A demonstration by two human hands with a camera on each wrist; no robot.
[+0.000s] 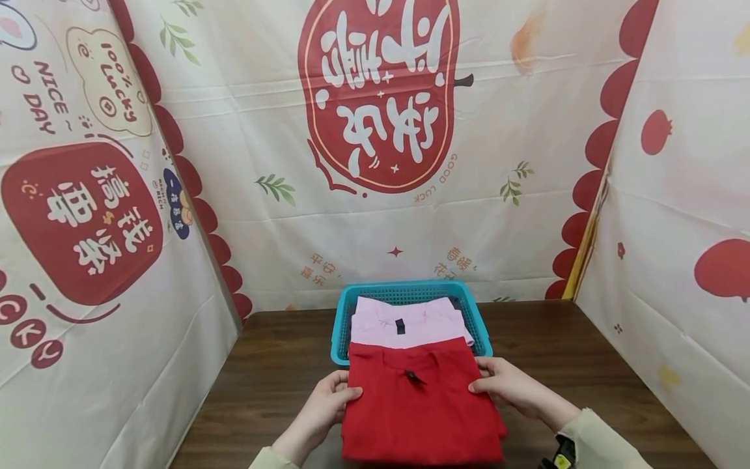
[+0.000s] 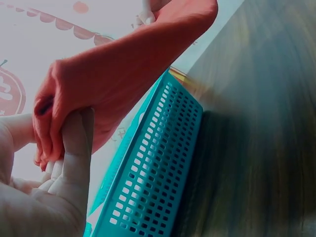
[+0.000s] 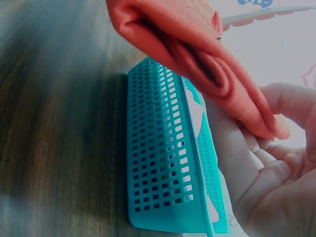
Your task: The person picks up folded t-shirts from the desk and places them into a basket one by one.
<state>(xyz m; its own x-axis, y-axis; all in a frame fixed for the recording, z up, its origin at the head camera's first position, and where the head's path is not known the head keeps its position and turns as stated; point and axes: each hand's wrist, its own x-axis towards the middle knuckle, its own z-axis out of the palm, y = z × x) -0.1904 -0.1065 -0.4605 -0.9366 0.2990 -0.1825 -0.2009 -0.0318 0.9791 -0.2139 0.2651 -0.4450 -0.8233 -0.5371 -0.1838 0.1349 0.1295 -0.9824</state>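
A folded red T-shirt (image 1: pixel 418 410) is held between my two hands, its neckline with a dark label toward the back. At its left edge my left hand (image 1: pixel 325 404) pinches the cloth, thumb on top and fingers beneath. My right hand (image 1: pixel 515 387) grips the right edge the same way. Both wrist views show the red cloth raised above the rim of a turquoise plastic basket (image 1: pixel 482 326). Inside that basket lies a folded pale pink T-shirt (image 1: pixel 375 329) with a black neck label, partly covered by the red one in the head view.
The basket stands on a dark wooden table (image 1: pixel 263 352), close to its back edge. Printed cloth walls (image 1: pixel 246 241) rise behind the table and along both sides. A dark band with a yellow-green part (image 1: pixel 562 459) is on the right wrist.
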